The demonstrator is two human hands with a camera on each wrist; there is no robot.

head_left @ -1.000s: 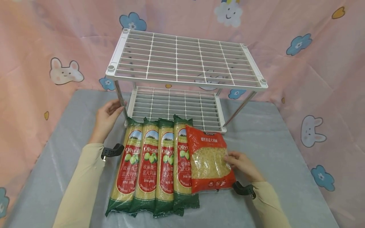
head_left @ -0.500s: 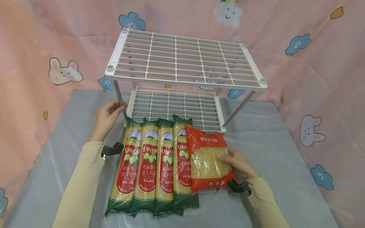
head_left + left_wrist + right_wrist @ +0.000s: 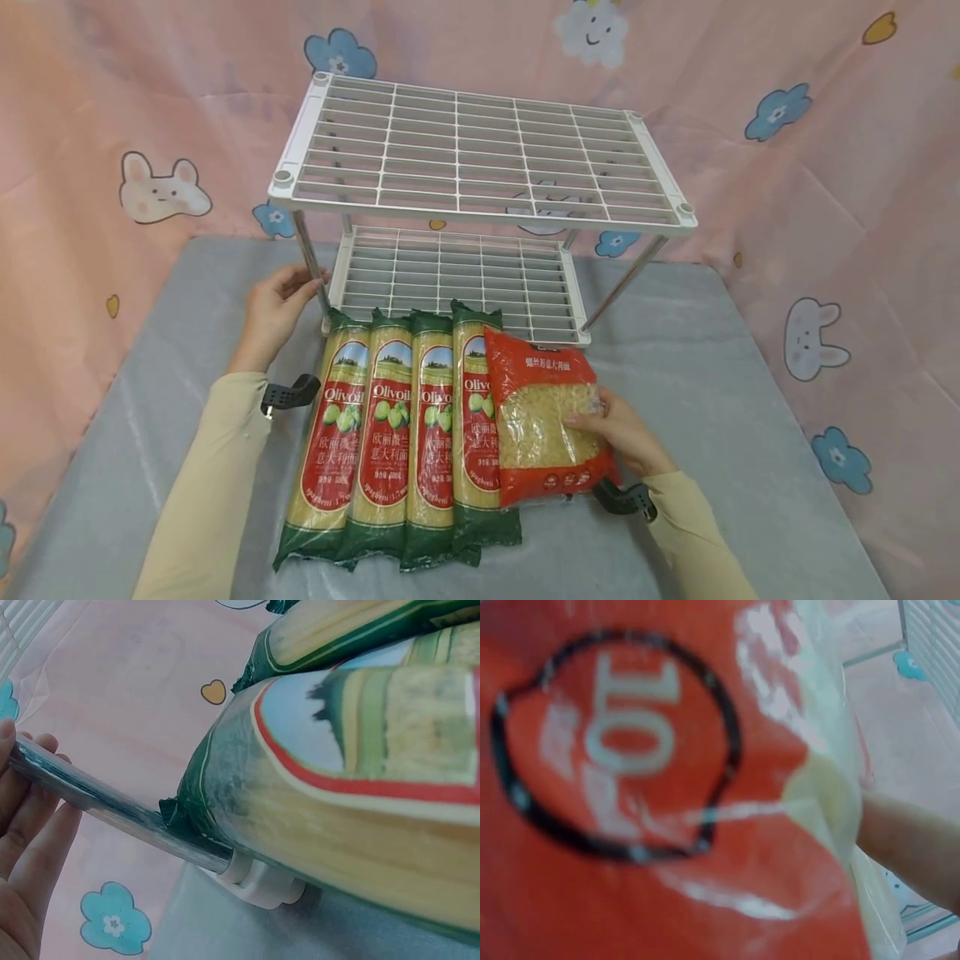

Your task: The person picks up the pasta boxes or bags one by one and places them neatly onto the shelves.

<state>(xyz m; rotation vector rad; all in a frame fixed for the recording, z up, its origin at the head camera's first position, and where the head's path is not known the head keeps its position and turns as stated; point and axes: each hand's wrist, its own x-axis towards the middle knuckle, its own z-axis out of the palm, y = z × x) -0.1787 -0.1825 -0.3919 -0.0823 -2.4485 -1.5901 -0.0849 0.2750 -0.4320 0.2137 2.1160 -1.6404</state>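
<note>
My left hand [image 3: 272,321] pinches the front left metal post [image 3: 306,246] of a white two-tier wire rack; in the left wrist view, the thumb tip and fingers lie on opposite sides of this post [image 3: 112,802]. My right hand [image 3: 626,429] grips the right edge of a red bag of pasta [image 3: 547,425], thumb across its clear window and the other fingers hidden beneath. The bag's left edge overlaps the rightmost of several green-ended spaghetti packs [image 3: 476,450] lying side by side before the rack. Red film [image 3: 667,900] fills most of the right wrist view.
The rack's upper shelf [image 3: 480,217] stands above its lower shelf [image 3: 573,292], whose front edge is partly covered by the pack tops. Grey cloth [image 3: 712,375] covers the table. A pink printed curtain [image 3: 450,37] hangs behind and at both sides.
My right hand has slid left over the bag's edge, its thumb now further across the window. The left hand keeps its place on the post. The head view has shifted slightly.
</note>
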